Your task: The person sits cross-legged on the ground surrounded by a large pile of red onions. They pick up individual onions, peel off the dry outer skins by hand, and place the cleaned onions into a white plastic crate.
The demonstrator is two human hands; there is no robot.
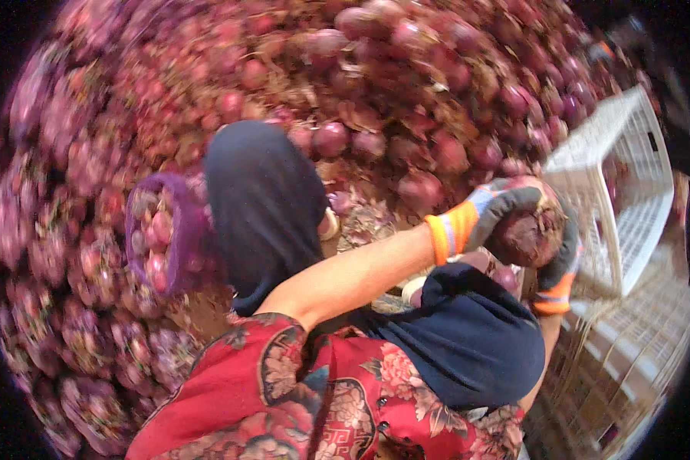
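Note:
Both hands wear gloves with grey coated palms and orange cuffs. Off to the right, above my bent knee, they cup a large red onion (523, 236) with dry outer skin. My left hand (494, 210) reaches across and presses on its near-left side. On the opposite side my right hand (562, 253) wraps around it, partly hidden behind the onion. Whether a second onion is pressed against the first cannot be told through the blur. Loose red onions (422, 190) and dry skins lie in a large heap in front of my legs.
A purple mesh sack (187, 241) with small onions stands open-mouthed beside my left knee (261, 201). Several filled sacks (92, 270) line the left. At right are a white plastic crate (638, 190) and slatted, corded crates (627, 345).

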